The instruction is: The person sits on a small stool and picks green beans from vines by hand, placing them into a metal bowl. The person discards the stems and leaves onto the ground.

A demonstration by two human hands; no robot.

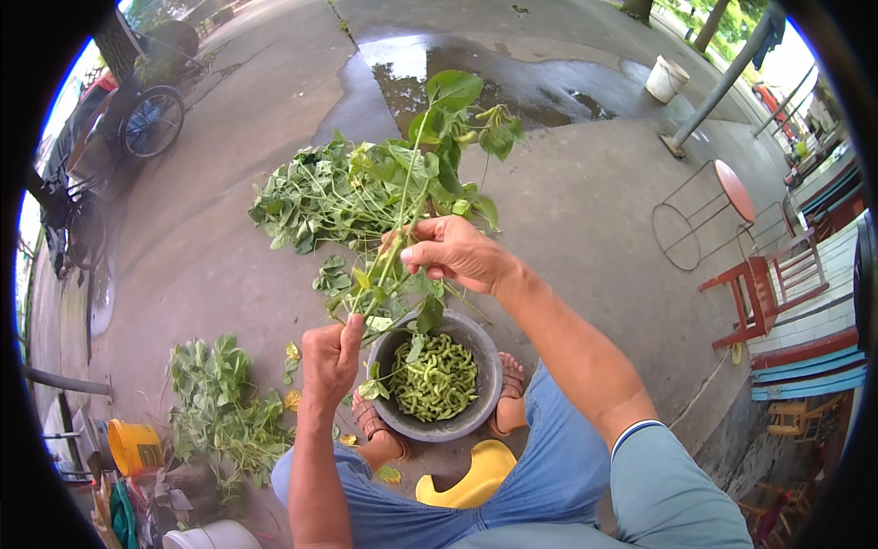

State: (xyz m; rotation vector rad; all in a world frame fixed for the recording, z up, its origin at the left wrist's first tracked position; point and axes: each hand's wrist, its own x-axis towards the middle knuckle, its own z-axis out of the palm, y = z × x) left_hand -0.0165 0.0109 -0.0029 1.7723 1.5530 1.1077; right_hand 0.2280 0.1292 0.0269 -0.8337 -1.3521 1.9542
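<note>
With the basin (495, 393) as the clock's centre and twelve o'clock straight ahead of the person, a spoked wheel (153, 122) stands far off between ten and eleven. The yellow bucket (135, 446) sits between eight and nine, with a heap of cut greens (219, 398) between it and the basin. A second, larger heap (306, 197) spreads at eleven, beyond the grips, taking up floor there. The sandalled left foot (370, 421) stands at eight, just beside the rim; the right foot (510, 389) hugs it at three. A puddle (494, 91) lies well past the basin, from twelve toward one. The concrete floor (585, 210) makes a wide stretch from one to three, reaching to the white bucket (667, 80) near one, the round stool (733, 190) at two and the wooden chair (757, 293) between two and three.

The left grip (332, 360), at nine just outside the rim, is clenched on the lower stems of the leafy plant (449, 163). The right grip (453, 253), at twelve beyond the rim, pinches the stalk higher up. The plant slants between them, its top pointing to twelve past the right grip; some leaves hang over the basin's far edge, above the green pods (434, 377) inside.
</note>
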